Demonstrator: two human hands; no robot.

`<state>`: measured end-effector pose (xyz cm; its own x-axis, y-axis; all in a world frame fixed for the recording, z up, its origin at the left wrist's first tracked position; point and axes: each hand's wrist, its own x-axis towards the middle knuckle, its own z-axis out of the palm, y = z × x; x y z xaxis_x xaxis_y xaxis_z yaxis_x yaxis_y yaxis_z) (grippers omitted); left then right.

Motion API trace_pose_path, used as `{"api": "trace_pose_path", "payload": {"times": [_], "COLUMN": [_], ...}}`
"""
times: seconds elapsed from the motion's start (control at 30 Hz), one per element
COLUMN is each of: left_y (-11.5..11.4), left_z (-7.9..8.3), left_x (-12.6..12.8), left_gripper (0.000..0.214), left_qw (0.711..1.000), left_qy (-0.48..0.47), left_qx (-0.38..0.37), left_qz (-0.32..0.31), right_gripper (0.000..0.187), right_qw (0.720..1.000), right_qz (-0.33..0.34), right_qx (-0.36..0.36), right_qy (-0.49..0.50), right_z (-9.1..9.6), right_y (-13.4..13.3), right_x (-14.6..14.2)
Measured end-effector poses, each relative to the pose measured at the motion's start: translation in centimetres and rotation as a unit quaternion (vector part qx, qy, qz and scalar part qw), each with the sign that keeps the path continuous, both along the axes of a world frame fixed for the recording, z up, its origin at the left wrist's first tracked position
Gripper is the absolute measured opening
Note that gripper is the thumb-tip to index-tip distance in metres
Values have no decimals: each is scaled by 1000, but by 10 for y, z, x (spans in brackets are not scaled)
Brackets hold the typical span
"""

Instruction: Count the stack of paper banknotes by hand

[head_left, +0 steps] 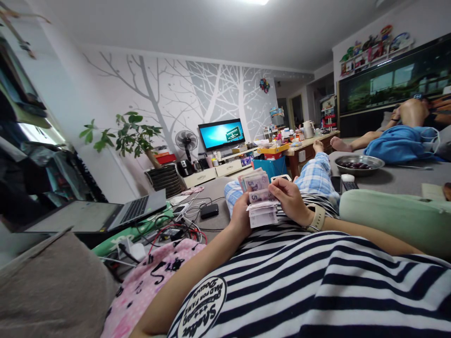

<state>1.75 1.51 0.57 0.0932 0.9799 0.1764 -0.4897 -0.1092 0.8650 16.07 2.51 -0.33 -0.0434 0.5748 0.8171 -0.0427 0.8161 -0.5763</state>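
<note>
A stack of banknotes [259, 184] is fanned out over my lap, with the figure 5 showing on some of the purplish notes. My left hand [241, 210] is wrapped round the lower left side of the stack. At its right edge, my right hand [288, 196] pinches a note between thumb and fingers, and a pale watch [318, 217] is on that wrist. Some notes hang folded down toward my striped shirt [338, 281]. Blue checked trousers [315, 173] cover my outstretched legs beyond the money.
On the left, an open laptop [136, 209] stands near tangled cables and a black box [209, 211]. To the right are a metal bowl [378, 163] of dark round fruit, a remote [350, 186] and a green cushion [384, 216]. Another person's bare leg [359, 141] lies beyond.
</note>
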Motion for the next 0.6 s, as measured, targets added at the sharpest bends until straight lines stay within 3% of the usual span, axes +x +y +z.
{"api": "trace_pose_path", "payload": {"times": [0.33, 0.47, 0.6], "left_y": [2, -1, -1], "left_z": [-1, 3, 5], "left_x": [-1, 2, 5], "left_gripper": [30, 30, 27], "left_qw": [999, 998, 998], "left_qy": [-36, -47, -51], "left_qx": [-10, -42, -43], "left_qz": [-30, -18, -6], "right_gripper": [34, 39, 45], "right_qw": [1000, 1000, 999], "right_qz": [12, 6, 43], "right_qx": [4, 6, -6], "right_qy": [-3, -8, -9], "right_z": [1, 2, 3], "right_y": [-2, -4, -5], "right_x": [0, 0, 0]}}
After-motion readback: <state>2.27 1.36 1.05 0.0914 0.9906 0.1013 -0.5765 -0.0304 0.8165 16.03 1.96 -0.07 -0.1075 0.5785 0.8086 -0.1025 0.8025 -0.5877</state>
